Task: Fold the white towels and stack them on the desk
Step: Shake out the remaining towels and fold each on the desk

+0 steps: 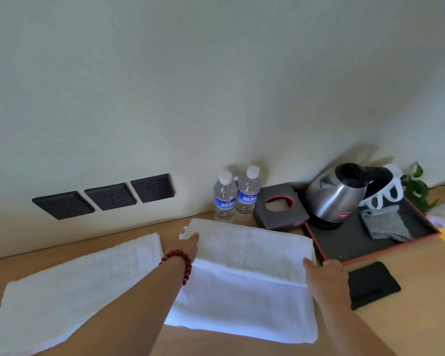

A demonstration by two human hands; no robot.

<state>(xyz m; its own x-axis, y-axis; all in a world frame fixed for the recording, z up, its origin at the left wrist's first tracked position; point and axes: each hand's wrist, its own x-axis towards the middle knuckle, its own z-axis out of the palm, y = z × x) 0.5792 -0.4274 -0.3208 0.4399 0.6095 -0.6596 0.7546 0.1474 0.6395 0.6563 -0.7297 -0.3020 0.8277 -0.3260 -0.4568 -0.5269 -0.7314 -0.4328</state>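
Both bare forearms reach in from the near edge over the wooden worktop (pixel 409 317), the left one wearing a red bead bracelet (pixel 179 263). Under them lies the white towel (pixel 244 286) being folded, its far half doubled back over the near half so that a thick fold runs across its middle. The left hand (pixel 188 246) has its fingers curled on the far left corner of that upper layer, pinching a small peak of cloth. The right hand (pixel 321 272) grips the right end of the fold, thumb on top of the cloth and the other fingers tucked out of sight at the edge. A second white towel (pixel 70 289) lies flat to the left, just beside the first, running slantwise toward the wall. Close behind the folded towel stand two water bottles (pixel 235 195) with blue labels, touching one another, and next to them a dark tissue box (pixel 280 209) with a round opening. Crowding the right side is a black tray (pixel 350 242) with a red rim, its near corner right by the right hand; it carries a steel kettle (pixel 337 195), white cups (pixel 385 191) and a grey cloth (pixel 385 222). A black flat object (pixel 371 285) lies just right of the right wrist. Green leaves (pixel 416 186) show behind the tray, and three dark wall sockets (pixel 108 196) sit on the pale wall at left.
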